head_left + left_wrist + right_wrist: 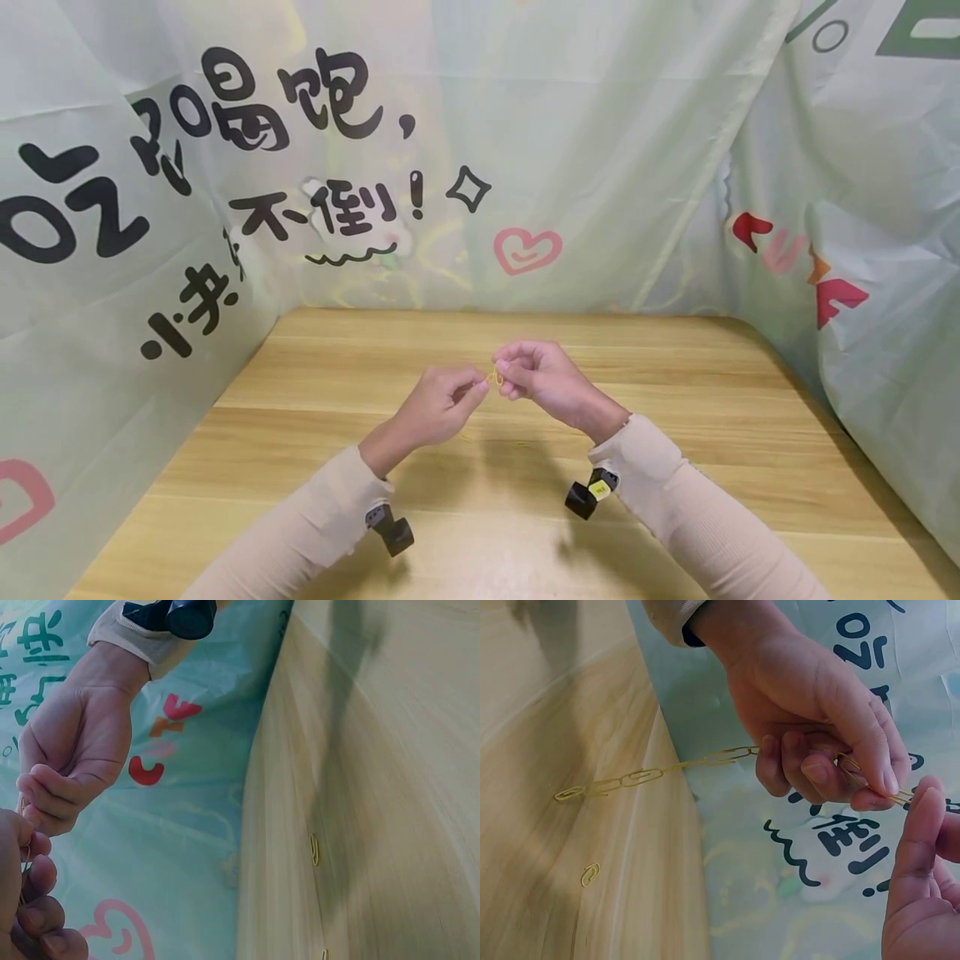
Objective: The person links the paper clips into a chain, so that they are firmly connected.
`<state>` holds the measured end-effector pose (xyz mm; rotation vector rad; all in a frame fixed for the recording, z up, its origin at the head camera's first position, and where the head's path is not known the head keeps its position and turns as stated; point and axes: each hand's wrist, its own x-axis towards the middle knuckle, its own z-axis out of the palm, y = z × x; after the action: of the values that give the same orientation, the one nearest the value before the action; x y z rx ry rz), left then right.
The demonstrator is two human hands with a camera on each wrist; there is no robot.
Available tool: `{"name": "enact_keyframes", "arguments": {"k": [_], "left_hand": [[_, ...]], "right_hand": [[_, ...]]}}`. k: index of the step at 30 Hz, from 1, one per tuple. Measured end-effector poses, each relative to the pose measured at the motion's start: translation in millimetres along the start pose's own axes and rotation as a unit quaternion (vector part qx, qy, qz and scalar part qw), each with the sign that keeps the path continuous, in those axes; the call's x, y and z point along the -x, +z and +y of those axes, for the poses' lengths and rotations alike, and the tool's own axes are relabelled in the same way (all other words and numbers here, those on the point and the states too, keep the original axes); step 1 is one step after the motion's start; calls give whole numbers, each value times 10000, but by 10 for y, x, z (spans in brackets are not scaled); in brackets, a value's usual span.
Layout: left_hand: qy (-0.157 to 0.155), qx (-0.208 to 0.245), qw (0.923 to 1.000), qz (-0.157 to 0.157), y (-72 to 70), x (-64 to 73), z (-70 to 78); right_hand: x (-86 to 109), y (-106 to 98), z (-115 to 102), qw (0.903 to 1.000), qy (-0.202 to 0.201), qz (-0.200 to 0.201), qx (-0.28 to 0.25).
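Both hands meet fingertip to fingertip above the wooden table [337,358]. The left hand [442,404] pinches one end of a chain of gold paper clips [641,777] between thumb and forefinger. In the right wrist view, the linked clips trail from under its curled fingers down toward the tabletop. Opposite it, the right hand [551,383] pinches a gold paper clip [498,377] that meets the left fingertips. Fingers partly hide where these clips meet, so I cannot tell whether they are linked.
A loose paper clip [590,874] lies on the table below the hands; the left wrist view also shows a paper clip [314,849] on the wood. Printed cloth [600,167] encloses the table at the back and sides. Each sleeve carries a small black camera [393,533].
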<state>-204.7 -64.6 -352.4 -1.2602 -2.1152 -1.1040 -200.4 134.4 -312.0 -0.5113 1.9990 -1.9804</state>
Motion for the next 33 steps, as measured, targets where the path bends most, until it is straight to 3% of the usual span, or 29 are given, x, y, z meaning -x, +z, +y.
{"name": "enact_keyframes", "arguments": {"k": [9,16,20,24,29,33], "left_hand": [[10,-218,9998,-5,14,22,-21],[142,-345,9993,92,3,15,-36],[112,-347,9993,62,-11,6,-27],[61,-325,9994,38,-13,3,-26],[29,-146,9999,11,-3,6,-22],[-93,11,9999,-93,18,25,-36]], "right_hand": [[21,24,2,9970,275,-391,-617],[21,8,-18,9964,226,-583,-572],[21,-37,-26,9974,153,-682,-144],[37,-75,-75,9955,-102,-585,733],[29,-85,-127,9824,-601,-160,1759],[21,-68,-144,9750,-900,86,2032]]}}
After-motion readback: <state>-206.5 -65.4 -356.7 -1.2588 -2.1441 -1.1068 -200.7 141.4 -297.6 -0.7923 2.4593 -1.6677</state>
